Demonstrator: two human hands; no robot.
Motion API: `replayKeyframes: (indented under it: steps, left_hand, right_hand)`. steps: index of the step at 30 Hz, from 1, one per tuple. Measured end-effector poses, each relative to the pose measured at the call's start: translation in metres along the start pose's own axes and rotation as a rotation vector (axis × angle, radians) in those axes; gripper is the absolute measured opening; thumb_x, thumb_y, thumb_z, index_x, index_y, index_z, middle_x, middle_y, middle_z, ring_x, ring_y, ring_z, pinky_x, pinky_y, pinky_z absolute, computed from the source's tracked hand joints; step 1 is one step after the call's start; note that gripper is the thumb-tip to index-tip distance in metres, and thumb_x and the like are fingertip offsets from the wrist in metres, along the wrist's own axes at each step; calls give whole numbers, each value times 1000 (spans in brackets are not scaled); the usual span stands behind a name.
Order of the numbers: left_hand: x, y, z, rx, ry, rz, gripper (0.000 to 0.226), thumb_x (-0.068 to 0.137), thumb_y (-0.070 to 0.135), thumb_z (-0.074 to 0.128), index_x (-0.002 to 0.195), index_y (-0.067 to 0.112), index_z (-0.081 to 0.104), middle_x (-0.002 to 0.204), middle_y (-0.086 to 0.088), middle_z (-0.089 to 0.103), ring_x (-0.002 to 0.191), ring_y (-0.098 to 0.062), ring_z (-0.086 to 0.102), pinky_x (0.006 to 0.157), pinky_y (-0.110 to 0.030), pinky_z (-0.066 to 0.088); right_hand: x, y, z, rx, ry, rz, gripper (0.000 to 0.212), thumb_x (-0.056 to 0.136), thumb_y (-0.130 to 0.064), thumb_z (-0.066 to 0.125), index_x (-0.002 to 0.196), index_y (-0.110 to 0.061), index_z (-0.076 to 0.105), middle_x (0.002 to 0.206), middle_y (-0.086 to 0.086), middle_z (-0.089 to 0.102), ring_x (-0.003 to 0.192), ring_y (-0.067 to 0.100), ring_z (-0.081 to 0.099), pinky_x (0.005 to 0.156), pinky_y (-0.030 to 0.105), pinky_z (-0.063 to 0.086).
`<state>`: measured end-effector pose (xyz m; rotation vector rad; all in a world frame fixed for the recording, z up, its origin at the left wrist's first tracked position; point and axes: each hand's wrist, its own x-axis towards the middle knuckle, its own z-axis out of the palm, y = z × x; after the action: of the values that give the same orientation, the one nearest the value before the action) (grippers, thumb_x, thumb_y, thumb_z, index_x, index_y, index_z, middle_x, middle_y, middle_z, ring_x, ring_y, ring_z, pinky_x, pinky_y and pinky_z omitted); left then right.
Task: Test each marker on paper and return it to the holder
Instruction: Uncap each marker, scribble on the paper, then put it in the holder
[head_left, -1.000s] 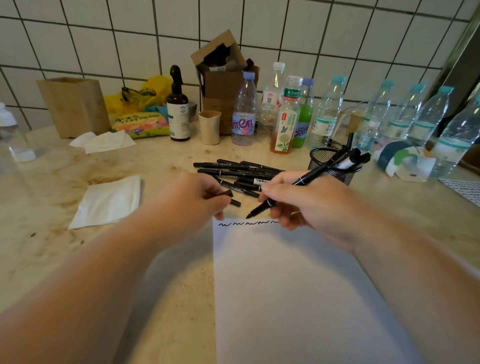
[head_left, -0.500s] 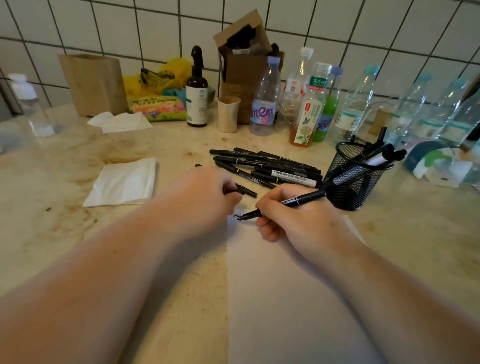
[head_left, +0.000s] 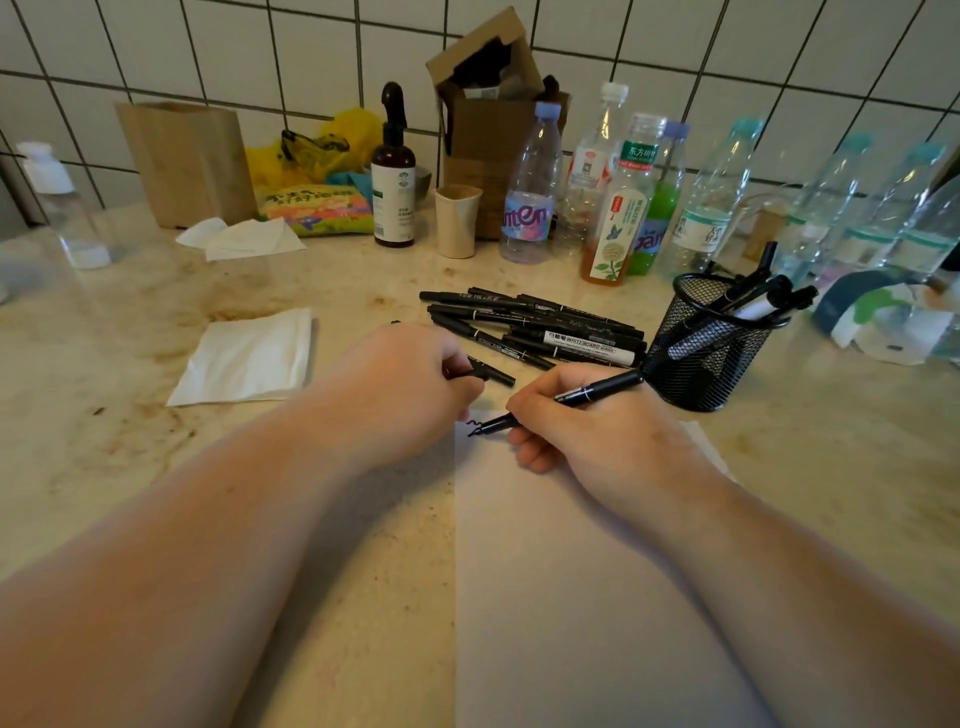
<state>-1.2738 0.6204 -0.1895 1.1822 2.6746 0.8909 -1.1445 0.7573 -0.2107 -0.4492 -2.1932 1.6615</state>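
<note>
Your right hand grips a marker, its tip on the paper; your left hand pinches its cap. Lingering risks ink bleeding; the holder stands near.

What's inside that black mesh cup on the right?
The black mesh cup holds several dark markers standing slanted, caps poking above the rim, one with a white barrel. Their lower ends show only dimly through the mesh, so an exact count and the cup's bottom stay hidden.
</note>
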Motion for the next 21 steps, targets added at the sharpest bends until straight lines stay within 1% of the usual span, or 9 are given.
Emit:
replayKeyframes:
  steps: [3,10,14,16,18,21]
  left_hand:
    - [0,0,-1,-15,-4,-3,17,92,44,62,78,35,65,71,18,71,73,-1,65,70,-29,52]
    - [1,0,0,-4,-1,-13,16,91,45,62,78,35,65,70,19,70,73,0,64,68,-27,52]
    - [1,-3,0,-6,2,-1,15,89,45,64,77,36,66,75,17,69,75,-1,62,67,-26,50]
    - [0,-5,0,3,-1,15,12,89,46,63,81,38,66,78,17,67,75,-1,60,62,-23,46]
    - [0,-5,0,21,-8,34,8,90,45,63,83,41,64,80,18,64,75,1,56,59,-19,40]
    - [0,-5,0,23,-29,62,9,90,43,63,84,48,60,83,23,62,77,4,54,61,-16,37]
  right_hand:
    - [0,-1,-2,4,15,13,13,80,-34,69,81,-23,77,75,7,78,65,19,75,60,27,57]
    - [0,-1,-3,9,63,30,12,78,-33,68,79,-24,77,71,8,77,62,21,74,59,28,56]
    - [1,0,-11,-7,158,21,11,78,-33,68,77,-25,76,70,8,77,61,22,75,57,30,57]
    - [0,-2,-16,30,188,6,13,78,-34,68,77,-24,76,70,8,77,59,20,73,58,31,56]
    - [-2,-4,-20,52,196,-29,16,79,-38,69,79,-24,77,70,6,76,58,17,70,57,29,55]
    - [-4,-9,-24,104,210,-87,18,82,-37,71,82,-21,78,66,3,73,56,13,65,53,22,51]
